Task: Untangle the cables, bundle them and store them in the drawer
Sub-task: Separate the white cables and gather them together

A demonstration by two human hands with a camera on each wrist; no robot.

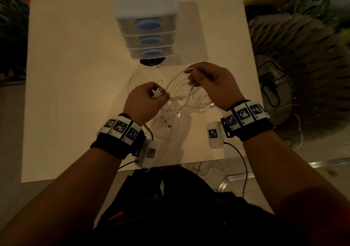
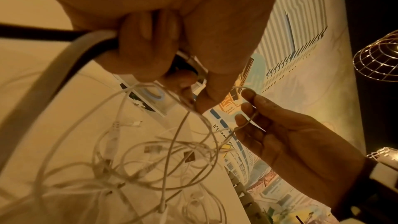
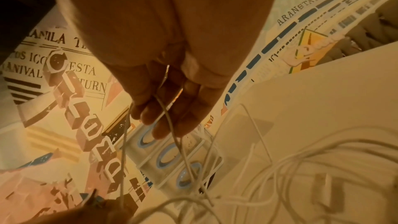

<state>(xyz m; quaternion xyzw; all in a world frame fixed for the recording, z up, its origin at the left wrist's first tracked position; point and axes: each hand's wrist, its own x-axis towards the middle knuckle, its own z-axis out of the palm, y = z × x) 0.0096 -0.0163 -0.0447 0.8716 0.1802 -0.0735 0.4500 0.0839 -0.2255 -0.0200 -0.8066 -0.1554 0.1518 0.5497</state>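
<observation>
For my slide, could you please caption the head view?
Both hands, left hand and right hand, lift tangled white cables before a closed three-drawer organizer.

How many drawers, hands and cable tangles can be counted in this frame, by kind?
drawers, closed, blue handles: 3
hands, left hand and right hand, both gripping cable: 2
cable tangle: 1, single white cables too knotted to count
Total: 6

Dim warm light; pale table (image 1: pixel 75 75); printed mural wall (image 3: pixel 64 74).
</observation>
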